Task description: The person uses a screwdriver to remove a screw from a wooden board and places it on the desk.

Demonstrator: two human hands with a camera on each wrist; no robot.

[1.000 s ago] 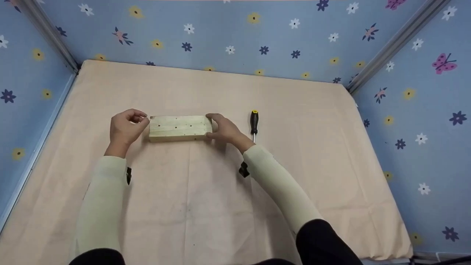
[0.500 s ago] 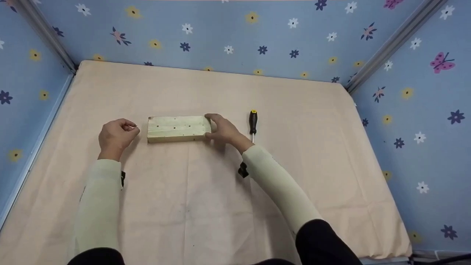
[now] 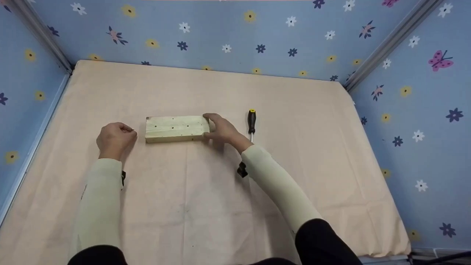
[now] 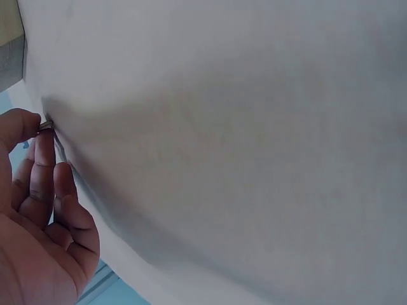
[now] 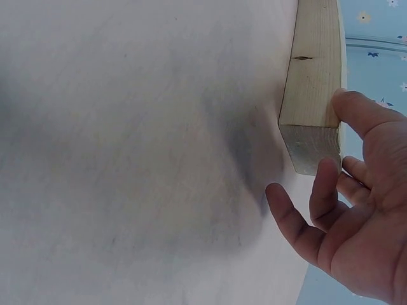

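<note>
A pale wooden block with several small dark holes in its top lies on the cloth. My right hand holds its right end, thumb at the near side and index finger at the far side. In the right wrist view the thumb presses the block's edge, while two fingers stay off the wood. Left of the block, my left hand is low over the cloth. In the left wrist view its thumb and fingertip pinch a small metal screw, mostly hidden; the other fingers curl loosely.
A screwdriver with a black and yellow handle lies right of the block, its shaft partly behind the right forearm. Beige cloth covers the table, with blue flowered panels on three sides.
My left hand has moved from the block's left end leftward and nearer to me, down toward the cloth, with the screw pinched. The right hand keeps its hold on the block.
</note>
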